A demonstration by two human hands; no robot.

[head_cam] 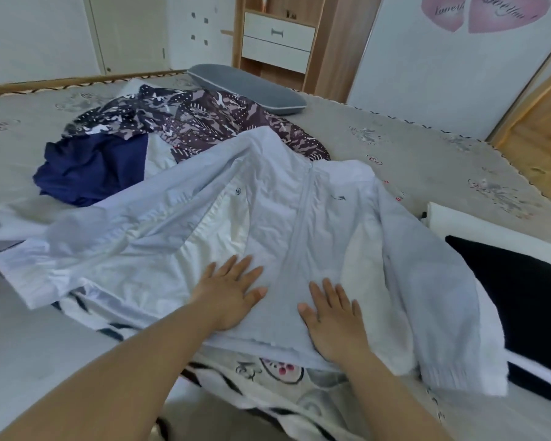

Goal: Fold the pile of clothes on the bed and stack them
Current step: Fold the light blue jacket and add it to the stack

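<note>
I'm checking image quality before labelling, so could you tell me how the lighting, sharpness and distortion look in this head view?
Head view: soft, even daylight with only faint shadows; the pale blue jacket looks slightly washed out; the wide lens bends the bed edge and wardrobe; both hands, left and right, are reasonably sharp, while the edges of the frame are softer.

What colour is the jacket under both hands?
Pale blue-grey jacket with white panels, seen clearly in the head view.
</note>
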